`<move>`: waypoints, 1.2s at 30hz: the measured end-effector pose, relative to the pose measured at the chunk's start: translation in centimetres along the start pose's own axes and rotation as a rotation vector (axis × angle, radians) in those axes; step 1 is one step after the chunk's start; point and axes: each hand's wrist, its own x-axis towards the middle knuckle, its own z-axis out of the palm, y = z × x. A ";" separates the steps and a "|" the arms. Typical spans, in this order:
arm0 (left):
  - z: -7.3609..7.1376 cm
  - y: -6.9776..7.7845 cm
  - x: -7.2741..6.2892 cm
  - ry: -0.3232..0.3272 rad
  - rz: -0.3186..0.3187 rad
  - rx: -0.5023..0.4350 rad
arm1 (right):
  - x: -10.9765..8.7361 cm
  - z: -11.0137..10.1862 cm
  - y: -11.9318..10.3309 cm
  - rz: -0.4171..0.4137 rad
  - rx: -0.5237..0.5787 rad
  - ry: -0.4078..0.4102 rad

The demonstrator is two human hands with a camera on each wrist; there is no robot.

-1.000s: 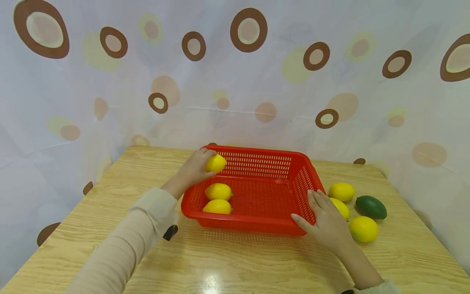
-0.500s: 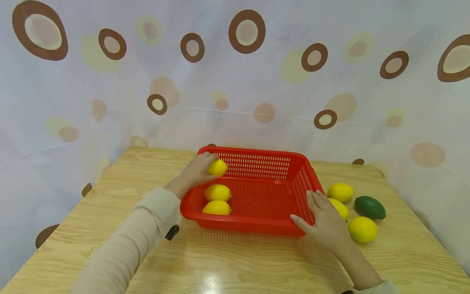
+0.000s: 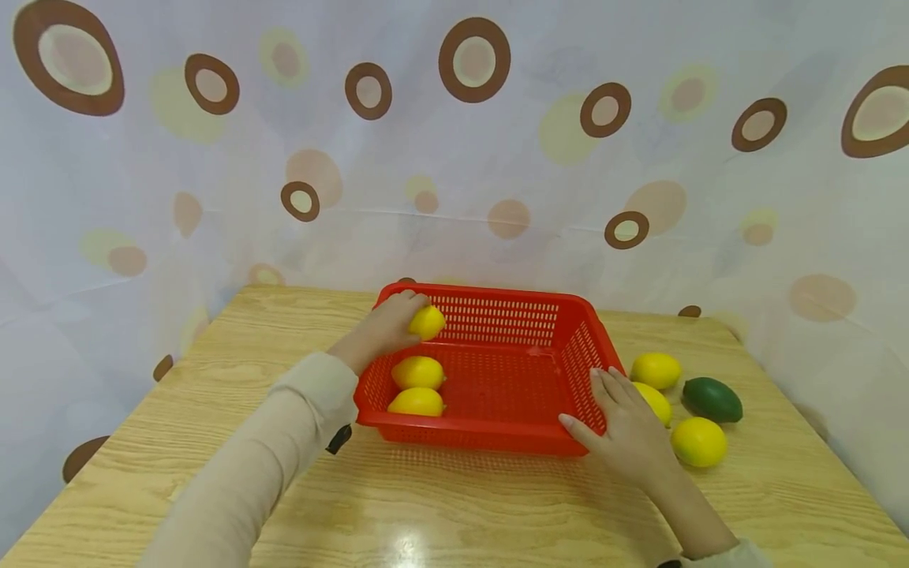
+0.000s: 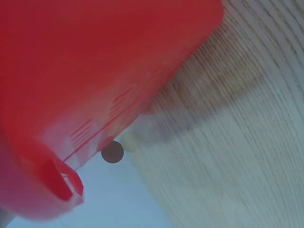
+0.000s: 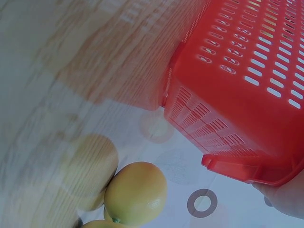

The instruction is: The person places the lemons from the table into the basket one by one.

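Note:
In the head view my left hand (image 3: 392, 322) grips a yellow lemon (image 3: 428, 323) above the left side of a red plastic basket (image 3: 490, 430). Below it, two lemons lie at the basket's left end, a rear lemon (image 3: 419, 372) and a front lemon (image 3: 417, 401). My right hand (image 3: 632, 430) rests on the basket's right rim with fingers extended. Part of that hand (image 5: 287, 194) shows at the rim in the right wrist view. The red basket wall (image 4: 95, 57) fills much of the left wrist view, where the held lemon is out of sight.
Right of the basket lie a back lemon (image 3: 656, 370), a lemon (image 3: 654, 404) partly covered by my right hand, a front lemon (image 3: 699, 442) and a dark green fruit (image 3: 713, 399). They sit on a wooden table (image 3: 483, 513). A patterned curtain (image 3: 426, 142) hangs behind.
My left hand has moved slightly right and down with the lemon, further over the basket. My right hand stays on the rim. The whole view has shifted slightly left.

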 end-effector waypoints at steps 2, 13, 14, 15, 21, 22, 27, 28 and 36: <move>0.0 0.2 0.2 -0.017 0.001 0.003 | 0.0 0.0 0.0 -0.001 0.003 0.002; 0.3 0.4 0.8 -0.084 -0.034 0.026 | 0.1 0.0 0.1 -0.005 -0.002 0.008; 0.3 0.4 0.8 -0.091 -0.040 0.025 | 0.1 0.0 0.2 -0.004 -0.002 0.009; 0.4 0.4 0.8 -0.099 -0.050 0.019 | 0.1 0.0 0.2 -0.004 -0.003 0.010; 0.9 0.3 0.8 -0.158 -0.107 0.012 | 0.0 0.1 0.2 -0.007 -0.006 0.015; 1.0 0.2 0.8 -0.163 -0.107 0.017 | 0.0 0.2 0.2 -0.009 -0.007 0.015; 1.3 0.2 0.8 -0.169 -0.106 0.021 | -0.1 0.2 0.2 -0.009 -0.005 0.018; 1.3 0.1 0.8 -0.170 -0.107 0.017 | -0.1 0.2 0.3 -0.008 -0.004 0.019; 1.7 -0.2 0.5 -0.172 -0.103 0.033 | -0.1 0.2 0.3 -0.006 -0.003 0.021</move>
